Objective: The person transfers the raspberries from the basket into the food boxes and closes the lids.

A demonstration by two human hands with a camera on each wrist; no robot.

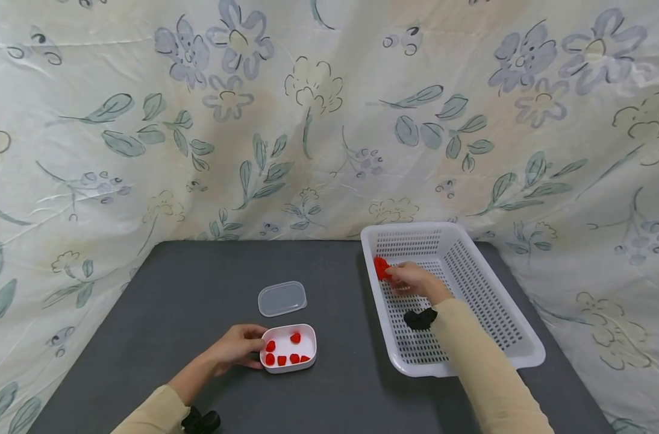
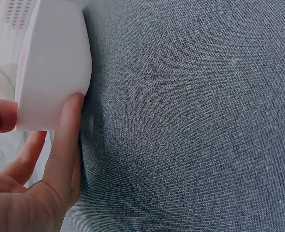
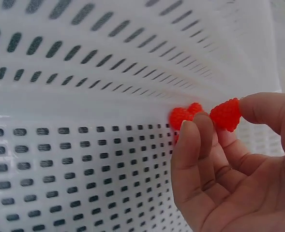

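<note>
Reaching into the white perforated plastic basket, the right hand pinches small red raspberry-shaped pieces against the basket's left wall — the right wrist view shows one bumpy red piece held between thumb and fingertip, with another just beside it at the tips of the curled fingers. More red shows at the wall in the head view, though how many pieces lie there cannot be counted. The left hand steadies the small white rounded-rectangular plastic container on the dark grey cloth-covered table; the left wrist view shows the thumb and a finger lying along the container's outer side, lightly curved round its corner. Five red pieces already lie inside that container. Its translucent lid rests flat on the table just behind it, apart from it.

Judging by this, the step in hand is the pick-up in the basket, part of moving the red pieces over to the container. The next move calls for a firm enough pinch that neither piece slips, a lift clear of the basket's rim, then a carry leftward to above the open container — with the left hand holding the container in place for the drop.
</note>
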